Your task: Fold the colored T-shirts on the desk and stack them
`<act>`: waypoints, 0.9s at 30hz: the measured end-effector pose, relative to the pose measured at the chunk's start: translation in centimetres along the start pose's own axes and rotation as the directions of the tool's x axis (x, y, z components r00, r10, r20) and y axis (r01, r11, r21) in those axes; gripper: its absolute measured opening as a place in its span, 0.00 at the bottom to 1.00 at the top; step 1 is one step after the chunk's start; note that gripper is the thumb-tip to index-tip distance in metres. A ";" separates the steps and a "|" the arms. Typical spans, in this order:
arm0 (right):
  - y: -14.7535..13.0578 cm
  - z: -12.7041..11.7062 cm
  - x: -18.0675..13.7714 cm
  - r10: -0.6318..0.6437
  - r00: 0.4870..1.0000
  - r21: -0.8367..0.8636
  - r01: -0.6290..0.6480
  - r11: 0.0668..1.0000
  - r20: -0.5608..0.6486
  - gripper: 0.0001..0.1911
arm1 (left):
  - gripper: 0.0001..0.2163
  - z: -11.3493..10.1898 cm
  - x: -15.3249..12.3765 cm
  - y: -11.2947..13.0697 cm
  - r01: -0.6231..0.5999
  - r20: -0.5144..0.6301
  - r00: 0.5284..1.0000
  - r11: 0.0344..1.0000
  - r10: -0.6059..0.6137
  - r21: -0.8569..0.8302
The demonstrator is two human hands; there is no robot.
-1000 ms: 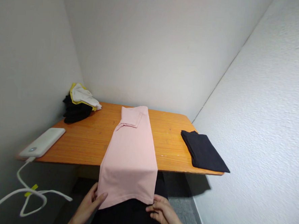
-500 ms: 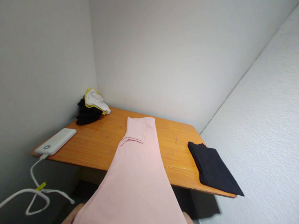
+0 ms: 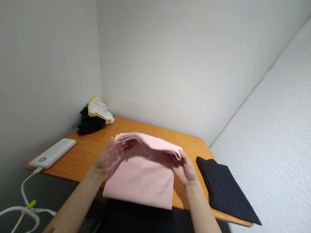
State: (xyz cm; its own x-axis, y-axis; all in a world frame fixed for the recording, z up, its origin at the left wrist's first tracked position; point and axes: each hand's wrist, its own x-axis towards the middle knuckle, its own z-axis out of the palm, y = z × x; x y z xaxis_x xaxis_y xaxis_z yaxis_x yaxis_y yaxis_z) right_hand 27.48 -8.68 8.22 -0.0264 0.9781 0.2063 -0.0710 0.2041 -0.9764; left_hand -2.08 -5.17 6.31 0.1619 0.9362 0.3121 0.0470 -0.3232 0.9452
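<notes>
A pink garment [image 3: 141, 175] lies on the orange wooden table [image 3: 90, 151], its near part hanging over the front edge. Its lower end is folded up and over toward the far end. My left hand [image 3: 111, 156] grips the left corner of that raised fold. My right hand [image 3: 185, 169] grips the right corner. Both hands hold the fold a little above the cloth underneath.
A folded black cloth [image 3: 224, 189] lies at the table's right end. A pile of black, white and yellow clothes [image 3: 93, 116] sits in the far left corner. A white power bank [image 3: 51, 153] rests at the left edge, its cable [image 3: 21, 199] hanging down. Walls close in on three sides.
My hands have lifted the pink garment's hanging lower edge and carried it up and forward over the table, so the garment is now folded over on itself.
</notes>
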 end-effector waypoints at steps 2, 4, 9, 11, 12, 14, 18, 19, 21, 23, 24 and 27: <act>-0.3 0.5 3.0 -0.034 0.999 -0.203 0.041 0.978 0.041 0.37 | 0.38 1.2 3.2 0.2 -0.027 0.021 0.999 0.998 0.028 -0.058; 1.3 0.1 3.6 -0.010 1.000 -0.368 0.008 0.930 -0.003 0.35 | 0.32 1.6 4.3 -1.6 -0.038 -0.003 0.999 0.999 0.038 0.009; 9.7 -3.1 0.6 -0.084 0.985 -0.709 -0.046 0.704 -0.148 0.24 | 0.28 0.6 2.6 -8.3 0.179 -0.228 0.972 0.825 -0.062 0.536; 12.0 -3.6 -0.6 -0.081 0.979 -0.829 -0.114 0.547 -0.188 0.24 | 0.26 0.6 2.2 -8.8 0.294 -0.259 0.953 0.691 -0.157 0.661; 12.6 -3.5 -1.1 -0.058 0.976 -0.861 -0.154 0.485 -0.208 0.23 | 0.26 0.9 2.3 -8.5 0.330 -0.259 0.944 0.637 -0.205 0.697; 12.8 -2.9 -1.9 0.001 0.974 -0.881 -0.205 0.426 -0.226 0.23 | 0.26 1.6 2.7 -7.5 0.360 -0.239 0.930 0.569 -0.278 0.739; 10.5 -1.6 -3.1 0.069 0.980 -0.807 -0.192 0.558 -0.186 0.21 | 0.22 3.1 3.2 -6.5 0.375 -0.150 0.915 0.657 -0.373 0.654; 9.7 -1.6 -3.4 0.071 0.984 -0.758 -0.171 0.630 -0.163 0.20 | 0.21 3.3 2.9 -6.5 0.390 -0.092 0.906 0.731 -0.413 0.560; 8.1 -2.0 -3.9 0.094 0.991 -0.590 -0.135 0.796 -0.100 0.18 | 0.23 3.7 2.3 -6.6 0.438 0.067 0.876 0.846 -0.478 0.305; 6.6 -2.9 -4.0 0.118 0.992 -0.327 -0.124 0.937 -0.036 0.17 | 0.26 4.1 2.1 -6.1 0.491 0.212 0.838 0.864 -0.503 0.110; 6.0 -3.6 -3.6 0.128 0.991 -0.194 -0.131 0.972 -0.024 0.17 | 0.28 4.5 2.4 -5.6 0.505 0.248 0.826 0.860 -0.506 0.073; 3.7 -6.7 -1.2 0.126 0.985 0.003 -0.126 0.992 -0.119 0.13 | 0.28 7.3 5.5 -2.6 0.433 0.139 0.880 0.888 -0.453 0.151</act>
State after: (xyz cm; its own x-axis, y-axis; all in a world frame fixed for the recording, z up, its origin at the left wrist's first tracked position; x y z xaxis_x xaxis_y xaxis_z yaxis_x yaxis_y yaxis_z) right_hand 33.95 -8.78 3.91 0.0837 0.9938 0.0730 -0.0697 0.0790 -0.9944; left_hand 5.85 -0.24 4.90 0.2588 0.9514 -0.1670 0.2609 0.0976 0.9604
